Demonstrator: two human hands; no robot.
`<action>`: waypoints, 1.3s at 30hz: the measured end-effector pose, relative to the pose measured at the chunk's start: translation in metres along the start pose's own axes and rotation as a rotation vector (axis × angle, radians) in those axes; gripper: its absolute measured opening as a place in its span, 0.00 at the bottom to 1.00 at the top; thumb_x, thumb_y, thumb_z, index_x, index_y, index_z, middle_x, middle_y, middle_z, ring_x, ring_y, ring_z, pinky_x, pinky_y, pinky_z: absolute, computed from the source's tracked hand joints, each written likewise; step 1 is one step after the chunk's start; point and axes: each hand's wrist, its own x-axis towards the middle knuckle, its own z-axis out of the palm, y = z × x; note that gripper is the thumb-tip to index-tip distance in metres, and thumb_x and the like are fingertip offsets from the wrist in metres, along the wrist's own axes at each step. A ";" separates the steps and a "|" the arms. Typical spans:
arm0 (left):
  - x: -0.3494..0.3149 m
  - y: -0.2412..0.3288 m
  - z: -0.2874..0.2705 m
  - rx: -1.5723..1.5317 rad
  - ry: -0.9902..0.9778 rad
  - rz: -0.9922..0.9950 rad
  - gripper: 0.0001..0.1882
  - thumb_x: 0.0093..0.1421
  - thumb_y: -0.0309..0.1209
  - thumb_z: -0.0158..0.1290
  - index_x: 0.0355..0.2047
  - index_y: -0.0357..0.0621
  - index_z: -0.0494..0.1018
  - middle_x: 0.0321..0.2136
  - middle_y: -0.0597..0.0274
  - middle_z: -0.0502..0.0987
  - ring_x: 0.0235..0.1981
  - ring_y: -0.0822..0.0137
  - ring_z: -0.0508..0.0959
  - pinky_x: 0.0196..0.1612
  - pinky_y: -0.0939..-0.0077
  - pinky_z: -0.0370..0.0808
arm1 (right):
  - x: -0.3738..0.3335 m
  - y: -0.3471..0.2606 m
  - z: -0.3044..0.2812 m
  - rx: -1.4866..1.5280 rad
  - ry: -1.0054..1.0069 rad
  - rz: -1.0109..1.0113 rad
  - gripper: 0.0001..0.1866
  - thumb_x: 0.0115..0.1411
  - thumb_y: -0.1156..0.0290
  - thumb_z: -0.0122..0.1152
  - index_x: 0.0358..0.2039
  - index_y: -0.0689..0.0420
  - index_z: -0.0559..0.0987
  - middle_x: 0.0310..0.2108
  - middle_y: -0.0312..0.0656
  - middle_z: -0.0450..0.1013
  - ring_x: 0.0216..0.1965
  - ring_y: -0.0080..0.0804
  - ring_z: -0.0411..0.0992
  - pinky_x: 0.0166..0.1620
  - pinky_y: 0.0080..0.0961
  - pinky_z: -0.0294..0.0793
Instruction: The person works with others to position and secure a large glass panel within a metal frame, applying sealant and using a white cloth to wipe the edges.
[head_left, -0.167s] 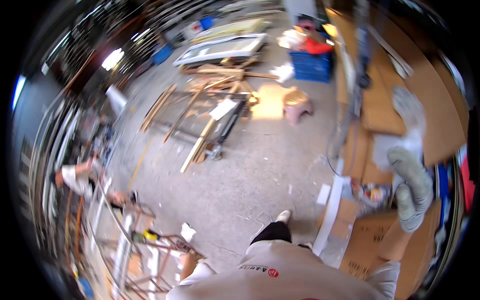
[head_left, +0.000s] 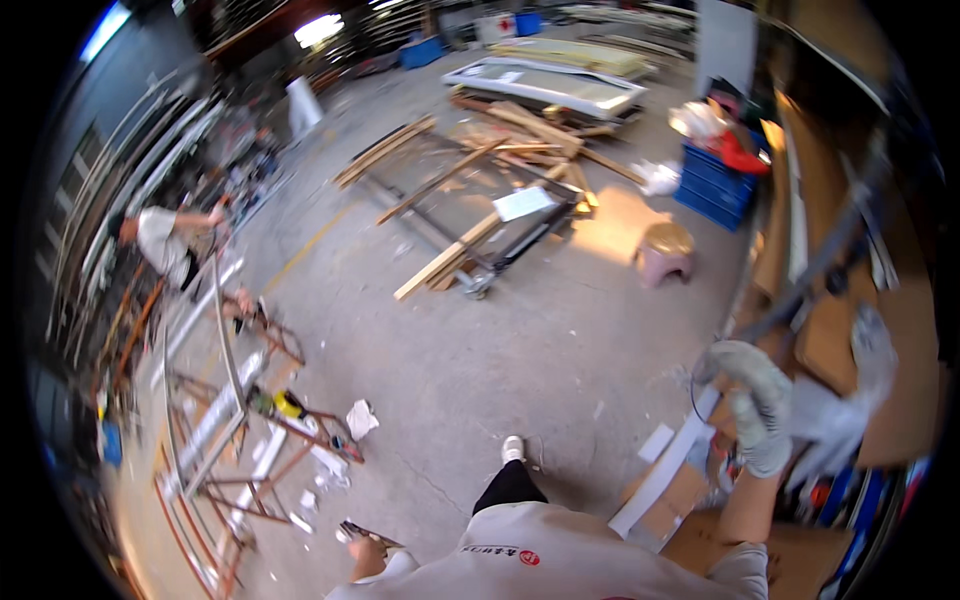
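Observation:
My right hand (head_left: 752, 405), in a pale grey work glove, is raised at the right, in front of cardboard and clear plastic wrap (head_left: 830, 425). Its fingers bend over, apart from the thumb, with nothing seen between them. Low at my left side, my left hand (head_left: 368, 560) is closed on a small dark tool (head_left: 362, 535), its kind too blurred to make out. Left of that hand stands a rusty metal sawhorse frame (head_left: 255, 485), with a yellow and black tool (head_left: 288, 404) lying on top.
Wooden strips (head_left: 450, 255) lie on a dark frame ahead, near a pink stool (head_left: 665, 255) and a blue crate (head_left: 715, 185). White framed panels (head_left: 550, 85) are stacked behind. Cardboard sheets (head_left: 905, 330) lean at the right. Another person (head_left: 165, 240) bends over long profiles at the left.
My view has swung toward the right, so the room's things sit further right in it. My right hand has come away from the leaning cardboard, nearer my body. My left hand keeps the dark tool.

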 end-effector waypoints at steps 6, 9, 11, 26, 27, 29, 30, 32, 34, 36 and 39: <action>0.132 -0.049 0.229 -0.653 -0.212 -0.281 0.29 0.51 0.57 0.45 0.48 0.56 0.70 0.49 0.65 0.70 0.50 0.66 0.70 0.44 0.75 0.68 | 0.102 0.071 0.305 0.194 -0.425 0.151 0.19 0.55 0.62 0.50 0.44 0.58 0.73 0.42 0.50 0.72 0.44 0.45 0.70 0.49 0.32 0.66; 0.144 -0.048 0.138 -0.656 -0.233 -0.210 0.28 0.50 0.56 0.47 0.43 0.50 0.73 0.44 0.61 0.73 0.46 0.64 0.73 0.42 0.71 0.70 | 0.114 0.131 0.439 -0.279 -0.853 0.119 0.22 0.53 0.64 0.50 0.49 0.57 0.69 0.46 0.51 0.69 0.47 0.47 0.68 0.50 0.34 0.65; 0.133 -0.060 -0.002 -0.537 -0.177 -0.036 0.25 0.51 0.52 0.48 0.37 0.45 0.76 0.37 0.58 0.77 0.40 0.62 0.77 0.38 0.68 0.72 | 0.072 0.198 0.497 -0.206 -1.021 0.223 0.26 0.53 0.65 0.50 0.53 0.54 0.65 0.48 0.53 0.67 0.47 0.48 0.67 0.51 0.38 0.64; 0.494 -0.163 -0.364 -1.560 0.280 -0.591 0.11 0.37 0.35 0.58 0.21 0.42 0.77 0.21 0.54 0.78 0.25 0.59 0.78 0.31 0.69 0.74 | 0.106 0.476 0.720 -0.468 -1.866 0.345 0.13 0.51 0.63 0.51 0.28 0.56 0.80 0.30 0.46 0.76 0.29 0.40 0.73 0.34 0.36 0.71; 0.506 -0.166 -0.369 -1.555 0.236 -0.611 0.11 0.37 0.35 0.57 0.21 0.42 0.77 0.22 0.54 0.78 0.26 0.59 0.78 0.33 0.69 0.74 | 0.122 0.495 0.760 -0.390 -1.851 0.167 0.12 0.51 0.64 0.50 0.27 0.56 0.80 0.29 0.46 0.76 0.28 0.39 0.73 0.33 0.36 0.71; 0.505 -0.168 -0.352 -1.503 0.208 -0.733 0.10 0.36 0.34 0.58 0.19 0.42 0.77 0.20 0.55 0.77 0.25 0.60 0.78 0.32 0.69 0.74 | 0.215 0.467 0.907 -0.478 -1.856 -0.480 0.12 0.52 0.65 0.49 0.27 0.57 0.79 0.24 0.44 0.75 0.24 0.36 0.73 0.28 0.35 0.70; 0.509 -0.162 -0.339 -1.504 0.237 -0.764 0.09 0.37 0.32 0.57 0.19 0.41 0.76 0.19 0.55 0.77 0.23 0.60 0.78 0.29 0.67 0.75 | 0.285 0.422 0.973 -0.271 -1.648 0.167 0.14 0.53 0.62 0.49 0.28 0.60 0.77 0.22 0.47 0.73 0.23 0.39 0.71 0.28 0.38 0.69; 0.521 -0.155 -0.334 -1.573 0.047 -0.844 0.09 0.38 0.32 0.59 0.19 0.40 0.76 0.21 0.53 0.76 0.20 0.59 0.78 0.24 0.65 0.75 | 0.405 0.386 1.089 -0.035 -1.338 0.353 0.18 0.55 0.59 0.46 0.28 0.63 0.74 0.23 0.53 0.72 0.25 0.46 0.70 0.31 0.41 0.68; 0.532 -0.140 -0.316 -1.578 -0.114 -0.918 0.10 0.39 0.33 0.60 0.20 0.40 0.76 0.22 0.51 0.76 0.22 0.56 0.78 0.25 0.65 0.76 | 0.502 0.385 1.204 -0.002 -1.275 0.203 0.17 0.55 0.61 0.44 0.31 0.62 0.75 0.28 0.55 0.72 0.30 0.47 0.71 0.35 0.40 0.69; 0.520 -0.147 -0.335 -1.540 -0.226 -0.991 0.12 0.43 0.34 0.58 0.25 0.39 0.76 0.28 0.47 0.76 0.30 0.53 0.78 0.33 0.64 0.75 | 0.614 0.268 1.278 0.219 -1.132 0.307 0.15 0.53 0.64 0.49 0.35 0.62 0.76 0.23 0.45 0.72 0.27 0.33 0.71 0.30 0.31 0.69; 0.533 -0.159 -0.393 -1.399 -0.196 -1.171 0.14 0.46 0.36 0.56 0.28 0.37 0.76 0.32 0.45 0.76 0.36 0.51 0.77 0.37 0.63 0.74 | 0.726 0.187 1.391 0.352 -1.181 0.225 0.15 0.55 0.65 0.50 0.39 0.59 0.74 0.27 0.46 0.73 0.30 0.33 0.73 0.33 0.29 0.71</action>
